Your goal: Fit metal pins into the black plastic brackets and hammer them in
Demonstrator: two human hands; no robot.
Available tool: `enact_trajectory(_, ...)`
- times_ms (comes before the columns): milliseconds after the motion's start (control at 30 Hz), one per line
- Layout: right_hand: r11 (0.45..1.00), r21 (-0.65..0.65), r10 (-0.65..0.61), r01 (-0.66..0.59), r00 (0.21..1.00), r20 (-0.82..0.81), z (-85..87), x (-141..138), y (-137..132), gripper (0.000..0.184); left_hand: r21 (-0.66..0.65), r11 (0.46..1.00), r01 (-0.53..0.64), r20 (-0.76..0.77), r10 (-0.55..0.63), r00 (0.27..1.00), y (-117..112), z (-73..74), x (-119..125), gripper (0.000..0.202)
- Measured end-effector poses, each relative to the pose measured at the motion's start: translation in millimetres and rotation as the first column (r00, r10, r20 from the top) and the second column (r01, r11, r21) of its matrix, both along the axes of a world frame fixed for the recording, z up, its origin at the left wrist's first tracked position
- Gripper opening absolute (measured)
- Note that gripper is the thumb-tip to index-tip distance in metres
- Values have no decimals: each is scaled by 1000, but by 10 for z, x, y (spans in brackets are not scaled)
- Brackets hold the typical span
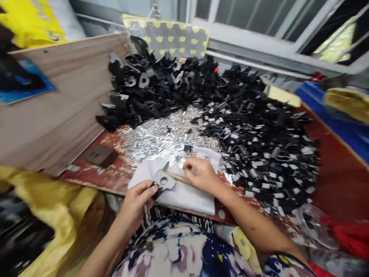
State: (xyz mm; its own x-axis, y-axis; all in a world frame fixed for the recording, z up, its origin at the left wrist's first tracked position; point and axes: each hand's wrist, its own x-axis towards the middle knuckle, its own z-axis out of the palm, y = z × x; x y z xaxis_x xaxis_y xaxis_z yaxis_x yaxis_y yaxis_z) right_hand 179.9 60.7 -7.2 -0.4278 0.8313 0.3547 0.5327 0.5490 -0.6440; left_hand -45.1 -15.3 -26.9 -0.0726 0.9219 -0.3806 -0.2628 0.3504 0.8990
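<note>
My left hand (pixel 141 195) is closed on a flat grey and black part (pixel 170 181) with a round hole, tilted above a white sheet (pixel 184 200). My right hand (pixel 203 174) is closed just to the right of that part. From its curled fingers a thin tan stick-like tool (pixel 179 177) points toward the grey part. Whether the right fingertips also pinch something small is too blurred to tell. A small black piece (pixel 188 148) lies at the sheet's far edge.
Beyond the sheet spreads a heap of shiny metal pins (pixel 161 134). Black parts (pixel 178 80) are piled behind, and small black-and-white pieces (pixel 268 154) to the right. A brown block (pixel 100 155) sits left, near a wooden board (pixel 75 92). A clear plastic container (pixel 315 227) stands right.
</note>
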Motion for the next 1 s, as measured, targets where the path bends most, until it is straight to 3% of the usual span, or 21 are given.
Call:
enact_trajectory(100, 975, -223, -64, -4, 953, -295, 38, -60, -186, 6, -11, 1000, -12, 213, 14, 977, 80, 47, 50, 30)
enact_trajectory(167, 961, -273, -66, -43, 923, -378, 51, -140, -296, 5, -11, 1000, -23, 316, 25, 949, 114, 67, 75, 26)
enact_trajectory(367, 998, 13, 68, -68, 942, -330, 62, -285, -364, 19, -40, 995, -96, 446, 104, 889, 102, 83, 148, 38)
enact_trajectory(733, 993, 116, 30, -8, 981, -189, 35, -426, -396, 13, -69, 995, -75, 466, 99, 879, 92, 118, 226, 36)
enact_trajectory(1000, 962, 270, -23, 32, 999, -35, 41, -481, -408, 19, -39, 995, -90, 507, 97, 856, 62, -10, 251, 34)
